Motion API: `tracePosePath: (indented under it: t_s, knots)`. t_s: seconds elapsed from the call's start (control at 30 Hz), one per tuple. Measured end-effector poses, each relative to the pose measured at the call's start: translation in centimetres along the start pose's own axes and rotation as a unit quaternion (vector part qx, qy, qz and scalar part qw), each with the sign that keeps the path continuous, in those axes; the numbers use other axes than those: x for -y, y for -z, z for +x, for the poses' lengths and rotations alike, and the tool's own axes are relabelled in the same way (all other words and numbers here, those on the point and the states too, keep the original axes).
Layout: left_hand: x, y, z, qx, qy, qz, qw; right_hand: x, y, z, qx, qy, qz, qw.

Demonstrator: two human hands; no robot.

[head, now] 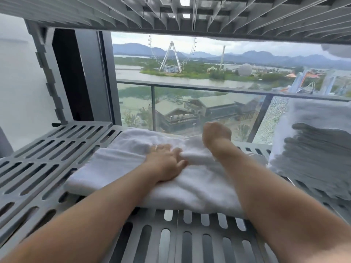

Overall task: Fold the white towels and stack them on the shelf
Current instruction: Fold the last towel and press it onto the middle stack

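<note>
A folded white towel [117, 164] lies on the grey slotted shelf [57, 152], reaching from its middle toward the back. My left hand [165, 162] rests flat on top of the towel with fingers spread. My right hand [215, 136] is at the towel's far right part, wrist bent and fingers curled downward; its fingertips are hidden behind the hand, so whether they grip the cloth is unclear. Both forearms reach in from the near edge.
A stack of folded white towels [311, 149] stands on the shelf at the right. Another slotted shelf [171, 14] hangs low overhead. The shelf frame post [47, 76] rises at the left. Behind the shelf is a window and a balcony rail [190, 87].
</note>
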State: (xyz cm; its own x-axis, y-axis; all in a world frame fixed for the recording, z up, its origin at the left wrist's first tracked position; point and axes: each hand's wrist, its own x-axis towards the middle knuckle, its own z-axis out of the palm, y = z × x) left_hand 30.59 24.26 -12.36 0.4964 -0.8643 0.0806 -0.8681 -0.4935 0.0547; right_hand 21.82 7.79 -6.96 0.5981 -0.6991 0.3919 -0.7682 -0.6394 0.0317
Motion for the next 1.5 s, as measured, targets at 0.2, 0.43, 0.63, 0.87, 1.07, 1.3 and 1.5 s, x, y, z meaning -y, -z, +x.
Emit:
tracePosePath:
  t_s: [0.2, 0.43, 0.63, 0.87, 1.07, 1.3, 1.5]
  knots:
    - [-0.6, -0.7, -0.7, -0.106, 0.054, 0.024, 0.993, 2.1, 1.7, 1.4, -0.102, 0.025, 0.001, 0.994]
    - [0.2, -0.5, -1.0, 0.042, 0.130, -0.006, 0.991, 4.5, -1.4, -4.2, 0.015, 0.123, 0.067, 0.990]
    - [0.5, -0.5, -1.7, 0.099, 0.123, 0.010, 0.987, 0.8, -1.4, -5.8, 0.057, -0.006, 0.037, 0.998]
    - [0.5, 1.1, -1.3, 0.185, 0.135, 0.022, 0.973, 1.0, -0.2, -5.6, 0.196, -0.080, 0.034, 0.977]
    - [0.8, 2.7, 0.8, 0.169, 0.103, 0.008, 0.980, -1.4, -2.0, -6.0, 0.184, -0.026, 0.121, 0.975]
    - [0.7, 3.6, 3.3, -0.011, 0.107, 0.078, 0.991, -2.9, -2.7, -3.4, 0.090, -0.049, 0.102, 0.989]
    - [2.4, 2.7, 7.3, -0.048, 0.113, 0.108, 0.987, -5.1, -3.8, 0.2, 0.104, -0.036, 0.062, 0.992]
